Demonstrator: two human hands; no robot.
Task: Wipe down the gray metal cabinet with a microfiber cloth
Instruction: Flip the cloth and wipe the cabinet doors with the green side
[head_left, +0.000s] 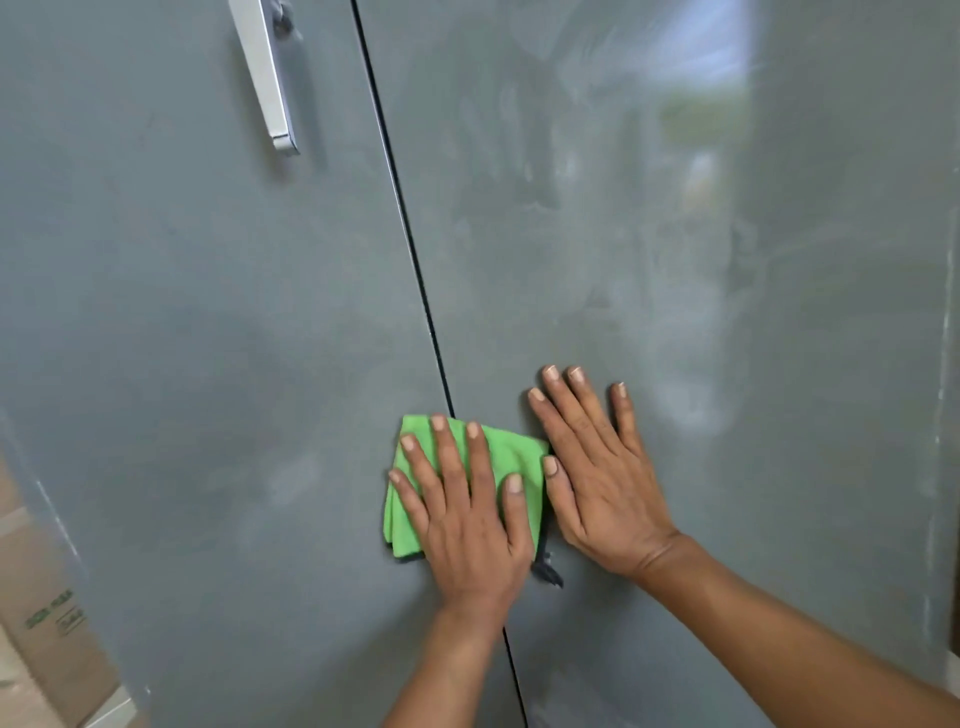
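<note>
The gray metal cabinet (208, 312) fills the view, with a dark seam (410, 249) between its two doors. A folded green microfiber cloth (506, 452) lies flat against the doors, across the seam. My left hand (467, 514) presses on the cloth with fingers spread. My right hand (592, 483) rests flat on the right door beside the cloth, fingers apart, its thumb touching the cloth's right edge. A dark tag or corner (548, 571) hangs below the cloth.
A silver handle (270, 83) is mounted on the left door, top left. Smudges and reflections mark the right door (675, 260). A cardboard box (47, 623) stands on the floor at the lower left, beside the cabinet's edge.
</note>
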